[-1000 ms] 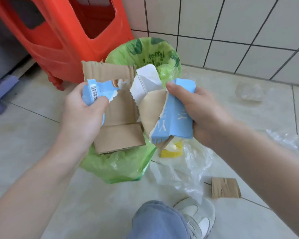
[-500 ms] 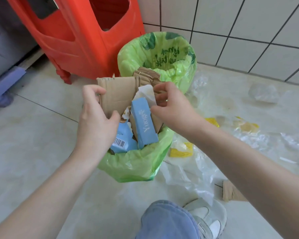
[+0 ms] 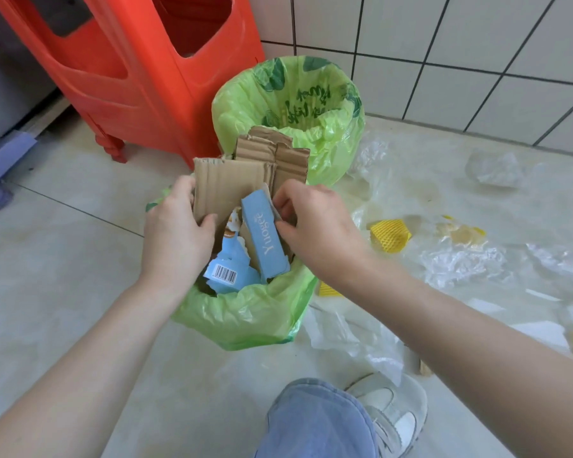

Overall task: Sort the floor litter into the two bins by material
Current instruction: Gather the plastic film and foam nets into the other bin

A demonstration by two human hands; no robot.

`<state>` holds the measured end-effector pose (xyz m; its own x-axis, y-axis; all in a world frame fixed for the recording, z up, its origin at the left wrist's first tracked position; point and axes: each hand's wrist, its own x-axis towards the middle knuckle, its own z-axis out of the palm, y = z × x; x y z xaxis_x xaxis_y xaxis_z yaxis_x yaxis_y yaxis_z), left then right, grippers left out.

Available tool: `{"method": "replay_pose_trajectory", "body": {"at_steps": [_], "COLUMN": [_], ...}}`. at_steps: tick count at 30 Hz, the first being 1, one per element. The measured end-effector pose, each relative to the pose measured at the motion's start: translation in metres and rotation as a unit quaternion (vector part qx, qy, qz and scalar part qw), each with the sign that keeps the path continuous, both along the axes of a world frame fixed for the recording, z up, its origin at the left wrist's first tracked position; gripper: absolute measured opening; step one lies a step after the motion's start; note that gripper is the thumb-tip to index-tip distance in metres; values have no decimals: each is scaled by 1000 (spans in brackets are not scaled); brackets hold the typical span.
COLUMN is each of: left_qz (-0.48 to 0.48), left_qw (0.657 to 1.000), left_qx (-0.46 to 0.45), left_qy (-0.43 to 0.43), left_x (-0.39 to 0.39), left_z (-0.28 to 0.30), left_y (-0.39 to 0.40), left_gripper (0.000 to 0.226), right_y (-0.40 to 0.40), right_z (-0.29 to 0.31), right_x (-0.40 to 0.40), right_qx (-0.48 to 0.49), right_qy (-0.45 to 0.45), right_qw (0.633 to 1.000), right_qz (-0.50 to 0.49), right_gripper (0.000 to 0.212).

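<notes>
The near bin's liner (image 3: pixel 245 312) is thin green plastic film, crinkled and faintly shiny. Standing in it, the cardboard sheet (image 3: pixel 225 190) is brown corrugated board, matt and ribbed, with ragged torn edges. Beside that sheet, the blue carton piece (image 3: pixel 265 239) is smooth printed paperboard with a soft sheen. Behind the bin, the red stool (image 3: pixel 139 77) is hard, glossy moulded plastic. Right of the bin lie clear crumpled plastic film (image 3: pixel 460 262) and yellow foam netting (image 3: pixel 390 234) on smooth glazed floor tiles (image 3: pixel 47 276).

Torn blue carton pieces (image 3: pixel 262 236) and corrugated cardboard (image 3: pixel 225 186) stood upright in the near green-lined bin (image 3: pixel 245 312); the far green-lined bin (image 3: pixel 288 104) stood just behind it.
</notes>
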<state>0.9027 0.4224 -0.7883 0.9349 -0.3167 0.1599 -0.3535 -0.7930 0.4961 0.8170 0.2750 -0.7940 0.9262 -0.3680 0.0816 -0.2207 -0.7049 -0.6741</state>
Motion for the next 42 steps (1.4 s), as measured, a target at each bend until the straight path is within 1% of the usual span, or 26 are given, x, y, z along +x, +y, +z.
{"method": "replay_pose_trajectory", "body": {"at_steps": [2,4,5,6,8,9,11,13,17,20,24,28,30,33,35,38,40,42], "left_qz": [7,12,13,11,-5,-21,-54,-80,-158,-226,-328,-417,-458,-505,-523,-548,-550,-530], "left_qw": [1000,999,999,1000,998,995,984,979,973,963,941,908,887,850,822,789,780,779], "left_qx": [26,37,31,20,1,6,28,24,-18,-34,-32,25,61,142,216,272,295,330], "left_qy": [12,5,-2,-11,-55,-94,-165,-186,-168,-144,-84,-19,10,57,68,54,52,52], "left_x": [5,5,3,1,-3,-6,-15,-28,-58,-91,-140,-180,-197,-220,-230,-243,-251,-256], "left_z": [-6,-6,-4,-1,7,12,21,29,28,15,-13,-53,-70,-89,-99,-118,-133,-146], "left_y": [2,2,2,2,2,1,-4,-15,-43,-63,-87,-104,-113,-131,-144,-161,-172,-180], "left_gripper": [26,25,30,38,57,59,54,49,37,27,20,17,15,21,23,24,29,36], "right_y": [0,-5,-9,-12,-19,-21,-26,-32,-55,-78,-103,-109,-105,-91,-78,-59,-50,-43], "right_z": [-3,-3,-1,1,7,9,13,15,12,-4,-35,-65,-81,-103,-115,-129,-136,-143], "right_x": [-1,-2,-3,-4,-7,-10,-16,-27,-61,-99,-165,-237,-270,-313,-335,-357,-367,-373], "right_qx": [-78,-94,-85,-70,-37,-21,14,48,65,82,87,95,87,82,82,74,49,12], "right_qy": [3,-2,-4,-8,-13,-16,-23,-27,-6,44,128,208,244,288,309,338,343,348], "right_qw": [997,996,996,998,999,999,999,998,997,993,984,969,963,953,947,938,937,934], "right_qz": [11,7,1,-6,-19,-23,-29,-34,-47,-76,-90,-90,-79,-47,-23,23,50,81], "right_gripper": [12,12,15,18,24,25,25,24,22,21,20,17,15,16,20,30,38,51]}}
